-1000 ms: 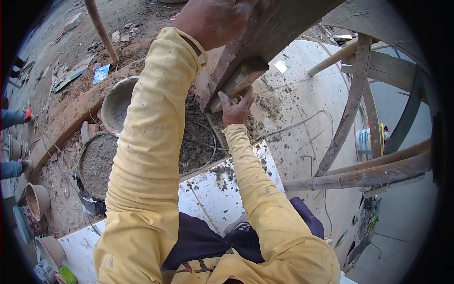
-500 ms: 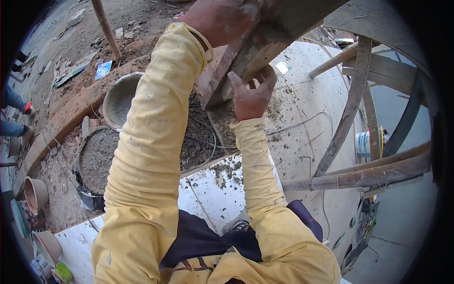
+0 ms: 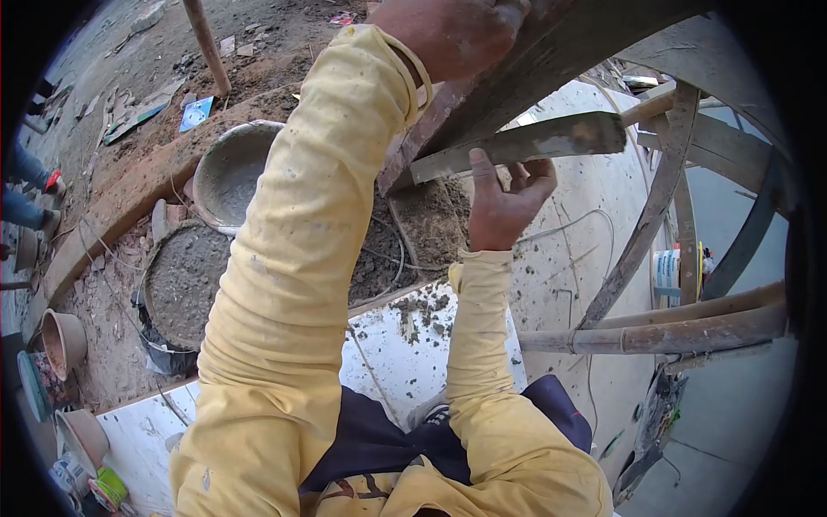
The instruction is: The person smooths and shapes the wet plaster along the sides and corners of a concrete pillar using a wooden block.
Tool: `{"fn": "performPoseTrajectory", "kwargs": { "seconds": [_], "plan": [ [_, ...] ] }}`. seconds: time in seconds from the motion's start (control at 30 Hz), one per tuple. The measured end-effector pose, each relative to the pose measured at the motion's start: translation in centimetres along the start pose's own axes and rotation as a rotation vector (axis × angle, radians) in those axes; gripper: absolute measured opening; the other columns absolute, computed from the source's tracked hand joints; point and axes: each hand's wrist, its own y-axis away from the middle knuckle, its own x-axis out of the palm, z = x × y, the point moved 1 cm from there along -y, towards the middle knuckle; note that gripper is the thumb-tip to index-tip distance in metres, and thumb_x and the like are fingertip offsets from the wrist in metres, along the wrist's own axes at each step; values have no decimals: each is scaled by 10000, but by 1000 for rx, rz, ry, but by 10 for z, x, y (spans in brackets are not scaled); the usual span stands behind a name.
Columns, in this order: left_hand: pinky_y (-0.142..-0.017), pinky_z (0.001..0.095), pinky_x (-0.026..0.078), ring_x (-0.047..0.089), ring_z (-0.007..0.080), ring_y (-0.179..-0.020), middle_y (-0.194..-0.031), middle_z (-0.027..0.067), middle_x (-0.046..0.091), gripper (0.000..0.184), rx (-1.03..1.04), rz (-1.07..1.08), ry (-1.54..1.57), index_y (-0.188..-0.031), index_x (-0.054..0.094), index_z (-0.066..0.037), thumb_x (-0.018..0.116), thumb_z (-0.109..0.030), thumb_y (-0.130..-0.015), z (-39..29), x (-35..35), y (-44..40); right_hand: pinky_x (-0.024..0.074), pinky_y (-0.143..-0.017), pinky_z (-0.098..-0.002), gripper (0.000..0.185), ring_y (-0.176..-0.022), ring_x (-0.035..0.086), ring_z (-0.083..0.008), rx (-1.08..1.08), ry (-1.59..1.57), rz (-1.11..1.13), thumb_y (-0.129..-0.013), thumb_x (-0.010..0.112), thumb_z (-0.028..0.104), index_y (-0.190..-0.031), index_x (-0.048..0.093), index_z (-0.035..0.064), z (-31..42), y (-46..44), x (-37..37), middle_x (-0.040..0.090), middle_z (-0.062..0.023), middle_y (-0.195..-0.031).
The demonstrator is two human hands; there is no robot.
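Note:
My right hand (image 3: 510, 205) grips a grey-brown, mortar-smeared wooden strip (image 3: 551, 138) from below, its thumb up against the near face. The strip lies nearly level, its left end close to the lower corner of a large mortar-covered column (image 3: 534, 65). Higher up, my left hand (image 3: 448, 36) is at the column's left edge with its fingers curled; the top of the frame partly cuts it off, and what it holds cannot be made out. Wet mortar (image 3: 439, 215) lies beneath the column's end.
A mortar-coated basin (image 3: 202, 177) and a tub of wet mortar (image 3: 185, 280) stand at left, near several smaller bowls. Curved timbers (image 3: 642, 207) and a bamboo pole (image 3: 672, 332) fill the right side. A cable (image 3: 594, 215) crosses the splattered floor. Another person's legs (image 3: 26, 185) show far left.
My right hand has moved right and lower, swinging the wooden strip from steeply tilted to nearly level. My left hand has shifted slightly right and up in view.

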Motion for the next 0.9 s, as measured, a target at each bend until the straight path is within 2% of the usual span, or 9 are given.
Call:
{"fn": "performPoseTrajectory", "kwargs": {
  "seconds": [0.1,0.17,0.27,0.4,0.47,0.57,0.67,0.77,0.9],
  "plan": [
    [-1014,323,449,614,300,-1158,-1306,280,587,658,19,37,64,-1569,259,-122,397,-1,-937,-27,-15,1,524,-911,-359,782,-1145,504,-239,-108,26,-30,-762,845,55,-1341,327,-29,24,-4,0,435,-139,-1286],
    [-1028,325,437,600,325,-1188,-1330,283,570,656,-391,267,119,-1571,259,-140,396,-5,-944,-45,-28,-6,513,-922,-352,794,-1142,508,-238,-98,16,-49,-761,850,61,-1345,322,-39,20,0,2,434,-151,-1282],
    [-960,342,478,643,353,-1085,-1237,300,614,658,-83,15,-115,-1577,248,-170,401,-24,-953,-19,-6,1,508,-937,-338,795,-1132,514,-241,-72,49,-57,-763,850,72,-1344,318,-41,-19,9,2,434,-152,-1282],
    [-942,362,484,647,382,-1066,-1206,313,622,659,-94,4,-101,-1579,238,-191,412,-48,-960,-21,-4,3,510,-933,-347,783,-1121,520,-238,-79,-72,-96,-766,847,81,-1333,320,-36,-33,8,-14,438,-148,-1274],
    [-968,376,471,634,394,-1095,-1225,319,611,664,-366,193,8,-1583,215,-187,410,-55,-962,-48,-20,0,512,-937,-345,762,-1116,526,-235,-32,-34,-136,-771,841,80,-1319,322,-28,-37,1,-24,446,-147,-1264],
    [-991,362,457,613,386,-1140,-1281,312,584,677,-471,331,-5,-1587,194,-186,415,-59,-960,-57,-27,-5,510,-944,-343,760,-1110,533,-232,4,83,-140,-773,837,77,-1314,313,-27,-56,4,-36,453,-150,-1255],
    [-961,363,472,634,377,-1083,-1257,303,602,691,-217,72,-103,-1592,171,-189,419,-63,-960,-26,-3,0,509,-960,-332,766,-1121,531,-233,-36,72,-99,-777,831,71,-1316,296,-31,-60,15,-32,450,-156,-1245],
    [-988,355,455,624,370,-1126,-1271,299,599,693,-164,69,-47,-1591,180,-178,426,-54,-955,-22,-2,2,508,-962,-330,763,-1133,528,-235,-71,-82,-132,-783,825,63,-1317,289,-37,-58,18,-23,444,-160,-1245],
    [-1014,347,439,610,355,-1163,-1301,280,592,691,-327,108,-30,-1586,203,-163,421,-23,-945,-23,-2,-1,513,-961,-337,749,-1150,522,-243,-73,-95,-120,-789,819,58,-1312,292,-40,-54,18,-20,432,-172,-1266]
  ]
}}
